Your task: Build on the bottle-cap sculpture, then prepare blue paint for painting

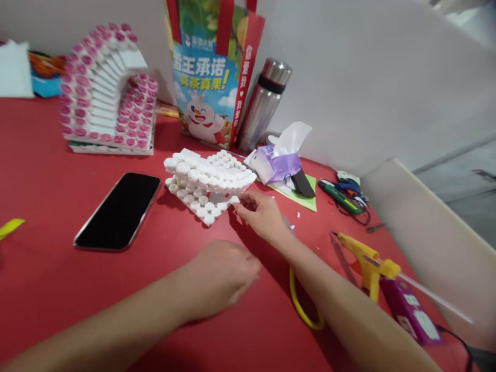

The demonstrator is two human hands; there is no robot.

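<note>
A small white craft model (pixel 209 178), covered in rows of white rounded pieces, sits on the red table. At its right front corner, my right hand (pixel 261 214) has thumb and fingers closed around a white rounded piece (pixel 234 200); whether that piece is fixed to the model I cannot tell. Nearer to me, my left hand (pixel 222 279) is curled into a loose fist, apart from the model. Its fingertips are turned away, so anything inside is hidden. A black-screened phone (pixel 118 212) lies left of the model.
A pink-and-white arch-shaped craft piece (pixel 106 90) stands back left. Behind are a printed bag (pixel 209 77), a steel bottle (pixel 263 103) and a tissue pack (pixel 281 160). Rightward lie a green-handled tool (pixel 341 196), a yellow glue gun (pixel 364 258) and a purple box (pixel 411 310).
</note>
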